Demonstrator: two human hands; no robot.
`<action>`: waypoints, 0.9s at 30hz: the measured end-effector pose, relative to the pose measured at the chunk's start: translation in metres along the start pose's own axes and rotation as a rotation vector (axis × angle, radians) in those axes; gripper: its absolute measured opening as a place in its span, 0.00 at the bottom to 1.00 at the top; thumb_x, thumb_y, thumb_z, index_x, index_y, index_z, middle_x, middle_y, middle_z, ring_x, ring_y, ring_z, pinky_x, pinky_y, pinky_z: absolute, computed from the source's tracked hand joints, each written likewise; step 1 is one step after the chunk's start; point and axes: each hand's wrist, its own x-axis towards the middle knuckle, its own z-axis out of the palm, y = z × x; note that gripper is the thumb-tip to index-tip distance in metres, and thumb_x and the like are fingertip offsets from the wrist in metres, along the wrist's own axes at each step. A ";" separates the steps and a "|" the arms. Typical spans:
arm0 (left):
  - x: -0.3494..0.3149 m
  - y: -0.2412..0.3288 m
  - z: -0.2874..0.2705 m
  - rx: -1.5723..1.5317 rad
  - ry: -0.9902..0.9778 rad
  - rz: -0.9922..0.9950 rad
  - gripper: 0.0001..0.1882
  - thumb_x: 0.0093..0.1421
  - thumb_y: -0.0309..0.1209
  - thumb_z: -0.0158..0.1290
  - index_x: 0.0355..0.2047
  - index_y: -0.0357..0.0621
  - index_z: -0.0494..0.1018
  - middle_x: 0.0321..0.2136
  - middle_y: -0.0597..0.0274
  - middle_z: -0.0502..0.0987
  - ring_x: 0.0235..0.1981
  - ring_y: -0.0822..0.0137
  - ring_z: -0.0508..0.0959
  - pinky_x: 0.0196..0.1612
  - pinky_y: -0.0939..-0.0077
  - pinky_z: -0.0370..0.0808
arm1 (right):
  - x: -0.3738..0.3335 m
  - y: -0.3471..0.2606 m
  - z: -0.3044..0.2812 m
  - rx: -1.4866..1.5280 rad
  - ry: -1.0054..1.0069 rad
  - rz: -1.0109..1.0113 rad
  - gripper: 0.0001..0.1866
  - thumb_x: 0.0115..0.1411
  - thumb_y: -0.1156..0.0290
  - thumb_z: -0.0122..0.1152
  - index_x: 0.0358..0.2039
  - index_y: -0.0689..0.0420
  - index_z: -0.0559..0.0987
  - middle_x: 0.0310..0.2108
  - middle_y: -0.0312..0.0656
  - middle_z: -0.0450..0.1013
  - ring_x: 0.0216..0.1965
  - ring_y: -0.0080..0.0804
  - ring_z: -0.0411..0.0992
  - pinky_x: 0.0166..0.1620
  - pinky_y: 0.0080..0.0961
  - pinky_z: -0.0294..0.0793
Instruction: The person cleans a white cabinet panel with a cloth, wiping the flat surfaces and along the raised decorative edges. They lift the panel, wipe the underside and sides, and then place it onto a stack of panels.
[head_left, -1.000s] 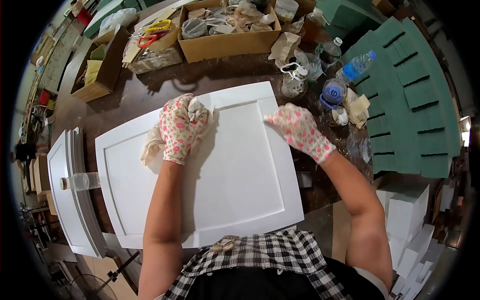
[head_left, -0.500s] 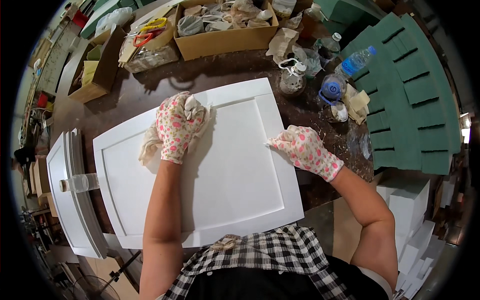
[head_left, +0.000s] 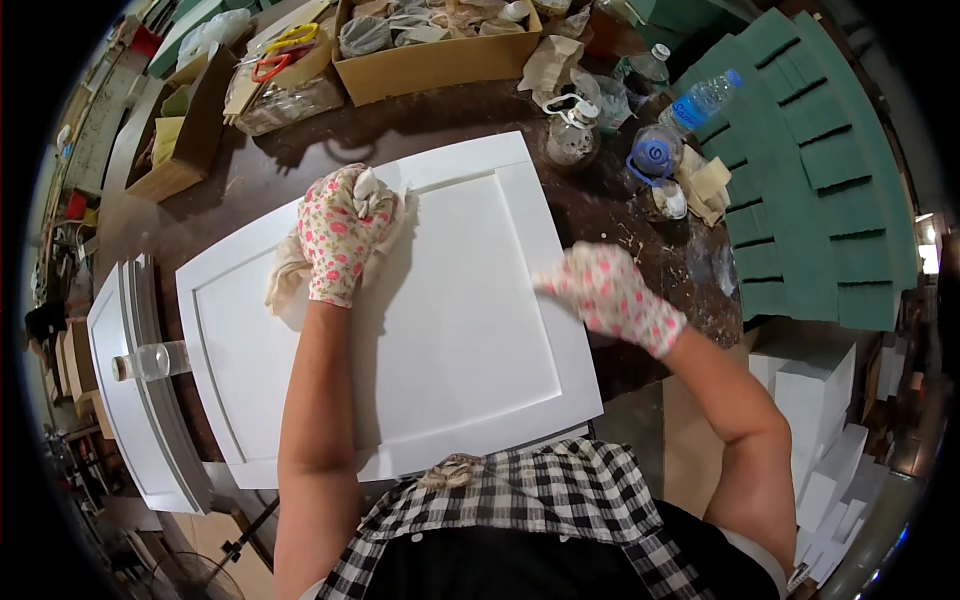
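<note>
A white cabinet-door-like panel (head_left: 460,310) with a raised frame lies flat in front of me. My left hand (head_left: 335,240), in a flowered glove, is closed round a crumpled off-white cloth (head_left: 287,275). Part of the cloth spreads over the panel under that hand. At the panel's right frame strip, my right hand (head_left: 612,295) wears a matching glove and is blurred by motion. Its fingertips are pressed together at the recess edge; what they pinch, if anything, is too small to make out.
More white panels (head_left: 140,400) stack at the left, beside a clear bottle (head_left: 155,361). Along the table's (head_left: 440,118) far side are a carton (head_left: 430,68) of bags, scissors (head_left: 290,40) and several bottles. Green stacked pieces (head_left: 810,170) stand right; white boxes (head_left: 820,400) sit below.
The panel and surroundings sit slightly higher and further left in view. My right hand has blurred with motion near the right frame strip. My left hand keeps hold of the cloth.
</note>
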 end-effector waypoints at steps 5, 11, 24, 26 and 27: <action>0.003 0.004 0.003 0.000 0.041 0.059 0.21 0.48 0.39 0.62 0.42 0.47 0.76 0.39 0.58 0.78 0.45 0.54 0.75 0.50 0.62 0.71 | 0.022 0.024 0.010 -0.087 0.121 0.074 0.11 0.55 0.71 0.55 0.39 0.48 0.78 0.28 0.35 0.70 0.32 0.32 0.70 0.29 0.30 0.72; 0.001 -0.004 -0.001 0.025 0.077 0.095 0.20 0.49 0.41 0.62 0.40 0.44 0.77 0.35 0.55 0.80 0.39 0.54 0.78 0.45 0.63 0.74 | -0.014 -0.021 0.001 0.113 -0.068 0.053 0.10 0.56 0.68 0.57 0.39 0.47 0.80 0.29 0.35 0.71 0.32 0.32 0.71 0.30 0.29 0.73; 0.002 -0.001 0.000 -0.040 0.044 0.050 0.15 0.48 0.39 0.59 0.35 0.46 0.77 0.33 0.56 0.79 0.37 0.53 0.78 0.43 0.62 0.74 | -0.030 -0.040 0.006 -0.062 0.061 0.043 0.10 0.57 0.66 0.60 0.40 0.44 0.81 0.23 0.33 0.68 0.26 0.30 0.67 0.26 0.29 0.68; 0.001 0.000 0.001 -0.037 0.071 0.064 0.14 0.49 0.39 0.58 0.34 0.47 0.77 0.33 0.56 0.79 0.37 0.53 0.78 0.42 0.62 0.74 | -0.033 -0.046 0.000 0.052 0.057 0.056 0.10 0.55 0.66 0.63 0.39 0.44 0.82 0.22 0.33 0.68 0.26 0.30 0.67 0.26 0.28 0.69; 0.002 0.002 0.000 -0.043 0.001 0.016 0.15 0.49 0.39 0.59 0.36 0.48 0.76 0.35 0.59 0.79 0.41 0.53 0.76 0.45 0.61 0.72 | -0.032 -0.044 -0.002 0.079 0.030 0.083 0.09 0.55 0.66 0.64 0.38 0.44 0.82 0.22 0.33 0.68 0.26 0.30 0.68 0.26 0.29 0.70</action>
